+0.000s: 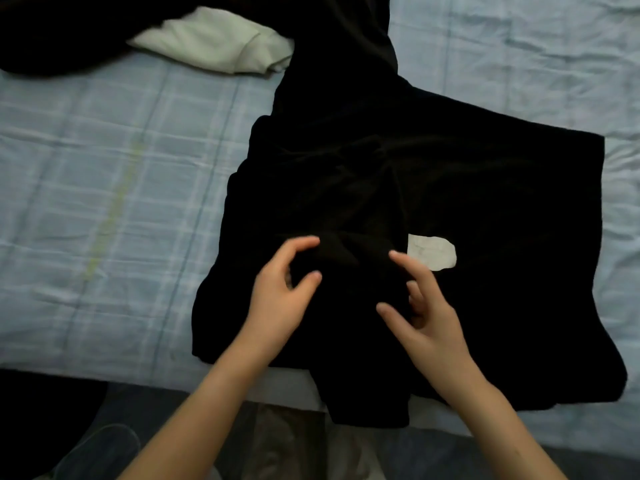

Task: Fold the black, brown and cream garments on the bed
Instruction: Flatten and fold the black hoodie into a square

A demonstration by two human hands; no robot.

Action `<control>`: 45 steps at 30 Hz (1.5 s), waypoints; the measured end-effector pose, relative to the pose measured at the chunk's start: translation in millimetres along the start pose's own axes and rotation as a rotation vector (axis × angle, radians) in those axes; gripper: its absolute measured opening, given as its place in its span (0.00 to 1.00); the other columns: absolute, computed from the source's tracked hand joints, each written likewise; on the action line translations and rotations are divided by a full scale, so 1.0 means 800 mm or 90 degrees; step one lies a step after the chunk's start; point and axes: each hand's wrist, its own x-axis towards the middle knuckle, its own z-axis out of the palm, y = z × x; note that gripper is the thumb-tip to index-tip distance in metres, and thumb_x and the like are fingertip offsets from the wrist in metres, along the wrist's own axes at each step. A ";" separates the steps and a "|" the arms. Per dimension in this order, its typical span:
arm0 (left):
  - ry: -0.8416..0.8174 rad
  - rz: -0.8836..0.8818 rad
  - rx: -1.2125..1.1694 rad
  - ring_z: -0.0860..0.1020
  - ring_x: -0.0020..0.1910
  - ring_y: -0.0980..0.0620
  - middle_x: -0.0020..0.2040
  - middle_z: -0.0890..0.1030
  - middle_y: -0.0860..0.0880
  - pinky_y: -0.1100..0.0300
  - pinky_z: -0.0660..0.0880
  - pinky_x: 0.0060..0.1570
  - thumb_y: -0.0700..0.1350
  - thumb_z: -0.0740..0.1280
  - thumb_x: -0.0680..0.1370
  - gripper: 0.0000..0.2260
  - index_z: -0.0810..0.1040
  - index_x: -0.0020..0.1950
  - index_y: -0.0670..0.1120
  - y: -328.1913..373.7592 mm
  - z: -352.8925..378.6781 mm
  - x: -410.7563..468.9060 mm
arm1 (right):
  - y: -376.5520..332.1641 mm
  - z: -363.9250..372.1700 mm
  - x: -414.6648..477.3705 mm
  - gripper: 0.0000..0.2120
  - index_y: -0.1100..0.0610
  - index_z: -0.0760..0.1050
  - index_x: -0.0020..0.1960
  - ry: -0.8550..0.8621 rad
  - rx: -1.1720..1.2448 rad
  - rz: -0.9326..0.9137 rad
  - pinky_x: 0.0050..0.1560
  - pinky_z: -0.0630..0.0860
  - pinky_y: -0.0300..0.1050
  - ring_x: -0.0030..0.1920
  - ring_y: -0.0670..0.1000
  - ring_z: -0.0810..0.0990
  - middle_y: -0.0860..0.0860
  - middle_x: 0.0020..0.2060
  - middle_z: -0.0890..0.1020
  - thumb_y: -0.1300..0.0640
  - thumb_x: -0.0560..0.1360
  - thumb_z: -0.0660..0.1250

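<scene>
Left hand and right hand, working side by side over the near-middle part of the bed. The left hand's thumb and forefinger are parted in a curve at a raised ridge of cloth; black on black, I cannot tell whether any cloth lies between them. The right hand is released, with its fingers spread and loosely bent, and I see nothing in its grasp. Both are over the black garment, which lies spread from the near edge towards the bed's right side, creased at its centre. A white label lies just beside the right forefinger. One part of the garment hangs over the near edge and a long part runs up towards the far edge, passing the cream garment, which lies bunched near the far left. A dark heap sits in the far left corner; I cannot tell its colour. Hazards, in my judgement: a fold made over the central ridge would trap the creases inside; the overhanging part could drag the garment off the near edge once it is lifted; pulling on the long part could catch the cream garment and drag it along; and the dark cloth hides seams and edges, so the halves may be matched unevenly.
</scene>
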 end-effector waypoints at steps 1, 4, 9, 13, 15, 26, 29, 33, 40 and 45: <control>0.011 0.009 -0.024 0.79 0.57 0.61 0.55 0.81 0.57 0.65 0.73 0.59 0.33 0.70 0.74 0.19 0.78 0.61 0.50 0.012 -0.002 0.020 | -0.010 -0.008 0.015 0.31 0.42 0.64 0.74 0.016 0.013 -0.015 0.56 0.78 0.40 0.57 0.46 0.81 0.45 0.56 0.81 0.62 0.77 0.70; 0.035 -0.007 -0.161 0.82 0.54 0.53 0.52 0.84 0.48 0.63 0.77 0.53 0.35 0.70 0.75 0.17 0.78 0.60 0.51 0.036 -0.004 0.089 | -0.023 -0.032 0.077 0.30 0.38 0.65 0.72 0.099 0.023 -0.020 0.52 0.82 0.45 0.52 0.46 0.84 0.47 0.50 0.84 0.58 0.76 0.72; 0.006 -0.111 -0.180 0.80 0.58 0.52 0.62 0.79 0.40 0.61 0.77 0.57 0.36 0.67 0.78 0.22 0.70 0.71 0.48 0.010 0.028 0.162 | 0.014 -0.032 0.179 0.31 0.41 0.63 0.71 0.168 -0.065 0.055 0.53 0.82 0.49 0.46 0.42 0.82 0.45 0.45 0.80 0.52 0.74 0.74; -0.038 -0.124 -0.242 0.83 0.54 0.53 0.52 0.85 0.48 0.63 0.78 0.50 0.38 0.67 0.79 0.27 0.66 0.72 0.59 -0.002 0.012 0.155 | 0.047 -0.034 0.183 0.31 0.42 0.63 0.72 0.164 -0.138 0.069 0.48 0.79 0.38 0.49 0.39 0.78 0.39 0.51 0.75 0.48 0.74 0.73; -0.028 -0.123 -0.197 0.83 0.51 0.56 0.47 0.85 0.52 0.67 0.78 0.47 0.42 0.69 0.76 0.27 0.68 0.68 0.65 0.003 0.000 0.126 | 0.049 -0.042 0.153 0.32 0.40 0.61 0.73 0.182 -0.200 0.054 0.44 0.74 0.31 0.49 0.37 0.76 0.37 0.54 0.71 0.43 0.73 0.71; -0.022 -0.104 0.057 0.78 0.43 0.65 0.49 0.78 0.50 0.73 0.73 0.48 0.37 0.73 0.73 0.24 0.75 0.68 0.51 0.005 0.051 0.079 | 0.049 -0.011 0.026 0.37 0.44 0.67 0.74 -0.043 -0.413 -0.014 0.69 0.68 0.53 0.75 0.62 0.59 0.61 0.78 0.54 0.45 0.69 0.77; -0.011 -0.096 -0.049 0.81 0.47 0.62 0.50 0.80 0.49 0.71 0.75 0.49 0.37 0.73 0.74 0.22 0.76 0.66 0.50 0.017 0.054 0.094 | 0.043 -0.027 0.050 0.27 0.51 0.76 0.67 0.078 -0.352 -0.096 0.70 0.67 0.48 0.74 0.60 0.63 0.61 0.75 0.60 0.54 0.70 0.77; -0.017 -0.046 -0.140 0.81 0.51 0.64 0.51 0.79 0.53 0.70 0.75 0.53 0.42 0.71 0.76 0.20 0.76 0.67 0.53 0.045 0.055 0.135 | 0.022 -0.068 0.105 0.23 0.48 0.77 0.65 0.204 -0.182 -0.122 0.65 0.70 0.36 0.65 0.42 0.73 0.46 0.66 0.73 0.50 0.71 0.73; -0.052 0.013 -0.119 0.79 0.58 0.55 0.57 0.80 0.47 0.61 0.74 0.61 0.37 0.68 0.78 0.21 0.72 0.70 0.47 0.085 0.087 0.211 | -0.003 -0.127 0.195 0.16 0.49 0.79 0.59 0.260 -0.070 -0.107 0.57 0.71 0.30 0.57 0.41 0.79 0.41 0.53 0.81 0.54 0.72 0.75; -0.045 -0.006 -0.247 0.81 0.55 0.49 0.51 0.81 0.46 0.60 0.79 0.51 0.42 0.68 0.77 0.16 0.77 0.64 0.52 0.090 0.094 0.226 | 0.005 -0.130 0.218 0.19 0.50 0.77 0.59 0.237 -0.106 -0.150 0.59 0.70 0.31 0.58 0.43 0.78 0.44 0.54 0.79 0.56 0.70 0.76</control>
